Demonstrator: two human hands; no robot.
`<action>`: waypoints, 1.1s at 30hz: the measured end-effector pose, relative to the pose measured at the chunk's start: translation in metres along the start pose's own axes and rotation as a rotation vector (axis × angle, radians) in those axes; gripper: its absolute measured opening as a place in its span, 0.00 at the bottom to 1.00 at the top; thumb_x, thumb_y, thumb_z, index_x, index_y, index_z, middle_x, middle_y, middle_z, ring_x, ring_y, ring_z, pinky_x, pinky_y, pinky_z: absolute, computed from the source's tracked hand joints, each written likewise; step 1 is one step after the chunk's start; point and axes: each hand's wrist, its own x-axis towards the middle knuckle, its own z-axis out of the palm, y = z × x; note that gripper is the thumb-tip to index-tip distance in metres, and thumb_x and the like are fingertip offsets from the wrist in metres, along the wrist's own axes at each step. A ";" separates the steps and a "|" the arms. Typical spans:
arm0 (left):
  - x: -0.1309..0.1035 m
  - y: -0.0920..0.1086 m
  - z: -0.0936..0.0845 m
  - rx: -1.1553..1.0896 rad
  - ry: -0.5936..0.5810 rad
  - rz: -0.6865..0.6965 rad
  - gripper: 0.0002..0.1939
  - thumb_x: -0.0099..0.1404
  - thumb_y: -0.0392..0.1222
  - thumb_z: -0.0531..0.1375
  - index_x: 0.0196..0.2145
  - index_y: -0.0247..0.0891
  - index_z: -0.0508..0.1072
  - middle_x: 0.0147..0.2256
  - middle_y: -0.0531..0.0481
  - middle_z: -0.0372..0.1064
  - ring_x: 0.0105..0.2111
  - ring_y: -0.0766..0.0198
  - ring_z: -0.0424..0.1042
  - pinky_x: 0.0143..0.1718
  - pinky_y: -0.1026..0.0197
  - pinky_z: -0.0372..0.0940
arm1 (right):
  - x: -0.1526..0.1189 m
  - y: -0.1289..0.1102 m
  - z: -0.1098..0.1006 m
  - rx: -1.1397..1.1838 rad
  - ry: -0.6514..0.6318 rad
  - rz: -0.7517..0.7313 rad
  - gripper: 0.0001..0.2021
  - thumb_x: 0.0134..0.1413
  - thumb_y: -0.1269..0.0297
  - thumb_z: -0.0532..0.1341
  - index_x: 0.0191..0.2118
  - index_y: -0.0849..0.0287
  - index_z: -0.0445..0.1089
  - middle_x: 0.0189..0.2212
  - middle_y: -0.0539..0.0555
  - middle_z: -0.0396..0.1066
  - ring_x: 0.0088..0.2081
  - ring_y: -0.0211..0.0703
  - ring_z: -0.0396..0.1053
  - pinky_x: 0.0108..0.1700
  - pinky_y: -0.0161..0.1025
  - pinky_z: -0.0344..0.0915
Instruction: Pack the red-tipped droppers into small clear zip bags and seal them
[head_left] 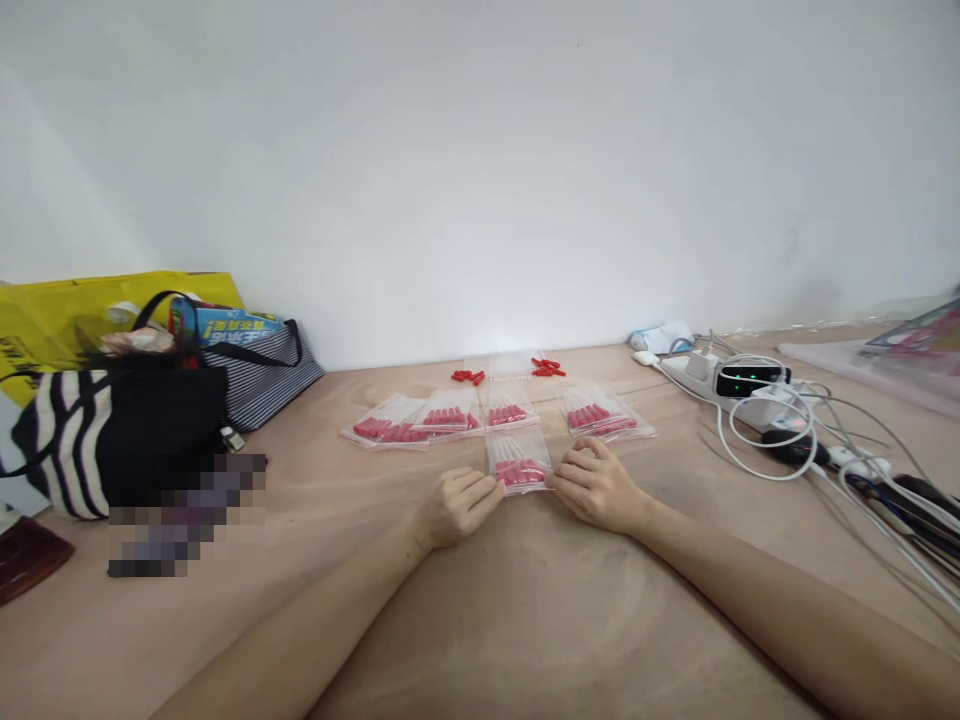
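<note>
Between my two hands, a clear zip bag lies on the table with several red-handled pieces with thin pale shafts inside. My left hand pinches its lower left corner. At the lower right corner, the fingers of my right hand close on the bag's edge. Just beyond it lies another filled zip bag. More filled bags overlap on the left and on the right. Farther back are loose red pieces, a second small heap of red pieces and a row of pale thin sticks.
On the left stand a black and white bag, a striped bag and a yellow bag. To the right, a power strip lies among tangled white cables. A white wall rises behind the table.
</note>
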 end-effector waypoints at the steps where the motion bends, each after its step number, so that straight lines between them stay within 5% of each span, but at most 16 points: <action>1: -0.001 -0.001 0.002 -0.021 0.015 -0.007 0.04 0.60 0.29 0.53 0.33 0.32 0.67 0.25 0.50 0.69 0.24 0.69 0.67 0.26 0.65 0.64 | 0.000 0.000 0.001 0.002 0.004 0.004 0.09 0.52 0.75 0.52 0.28 0.61 0.67 0.20 0.49 0.65 0.27 0.35 0.57 0.37 0.40 0.51; 10: 0.009 -0.005 0.010 -0.069 0.047 -0.040 0.08 0.58 0.32 0.56 0.38 0.33 0.67 0.31 0.49 0.71 0.30 0.66 0.69 0.32 0.62 0.66 | 0.005 -0.003 0.003 0.032 0.022 0.073 0.10 0.53 0.73 0.52 0.25 0.61 0.66 0.21 0.50 0.65 0.26 0.35 0.58 0.37 0.39 0.51; 19: 0.012 -0.003 0.020 -0.110 0.025 -0.071 0.03 0.58 0.32 0.55 0.32 0.33 0.69 0.29 0.48 0.70 0.29 0.65 0.68 0.31 0.60 0.64 | 0.018 -0.013 0.015 0.061 0.043 0.085 0.10 0.53 0.72 0.50 0.28 0.61 0.67 0.20 0.51 0.63 0.26 0.36 0.58 0.36 0.39 0.51; 33: 0.007 -0.006 0.015 0.004 0.055 0.037 0.06 0.61 0.29 0.51 0.35 0.30 0.67 0.29 0.46 0.70 0.31 0.64 0.69 0.34 0.59 0.65 | 0.016 -0.010 0.014 0.097 0.035 0.121 0.09 0.52 0.73 0.50 0.28 0.60 0.66 0.20 0.49 0.63 0.26 0.35 0.57 0.36 0.39 0.49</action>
